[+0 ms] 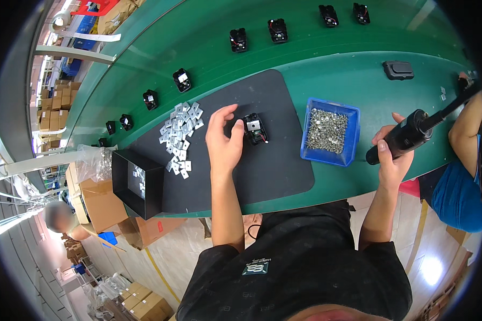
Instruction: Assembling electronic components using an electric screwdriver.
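Note:
My left hand (223, 140) hovers over the dark mat with its fingers curved and apart, holding nothing. Its thumb is close beside a small black housing (257, 134) with a square silver plate (253, 125) in it; whether they touch I cannot tell. In my right hand (394, 165) is a black electric screwdriver (407, 136), gripped round its body, with a cable running off to the upper right. Between my hands stands a blue bin (331, 159) full of small screws (326, 131). Loose square metal plates (180, 134) with holes lie left of my left hand.
A black open box (124, 176) with more plates stands at the mat's left edge, by a clear plastic bag (93, 163). Several black housings (277, 30) line the green belt behind. A black case (398, 70) lies far right. Another person's arm (466, 128) is at the right.

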Demonstrator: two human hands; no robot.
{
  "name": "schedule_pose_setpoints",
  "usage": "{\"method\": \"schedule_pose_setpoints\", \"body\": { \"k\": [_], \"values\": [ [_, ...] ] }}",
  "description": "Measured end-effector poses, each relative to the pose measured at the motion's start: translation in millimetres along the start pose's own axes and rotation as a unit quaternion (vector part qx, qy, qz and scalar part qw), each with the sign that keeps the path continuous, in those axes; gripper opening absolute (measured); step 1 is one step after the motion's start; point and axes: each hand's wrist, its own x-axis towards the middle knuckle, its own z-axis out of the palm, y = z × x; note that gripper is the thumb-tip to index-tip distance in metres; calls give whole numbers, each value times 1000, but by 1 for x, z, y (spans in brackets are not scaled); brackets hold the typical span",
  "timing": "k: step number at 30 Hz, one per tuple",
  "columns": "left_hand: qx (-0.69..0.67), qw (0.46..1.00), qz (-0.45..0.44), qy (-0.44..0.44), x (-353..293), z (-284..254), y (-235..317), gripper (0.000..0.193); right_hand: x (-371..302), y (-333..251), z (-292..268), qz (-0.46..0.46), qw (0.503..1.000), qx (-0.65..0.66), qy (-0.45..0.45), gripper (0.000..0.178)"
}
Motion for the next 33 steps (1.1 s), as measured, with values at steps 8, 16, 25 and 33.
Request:
{"method": "schedule_pose_setpoints", "body": {
  "k": [8,16,25,33],
  "values": [
    [116,917,317,-212,-17,67,93,13,-1,-20,2,-47,993,105,20,56],
    [315,850,332,-259,-16,105,87,8,-11,-42,-13,-115,977,179,-11,58],
    [156,920,277,-230,-14,95,83,10,0,-51,-12,-143,958,247,-1,59],
    [47,957,245,-148,-26,97,74,15,9,-57,5,-169,940,293,-43,61]
  ]
}}
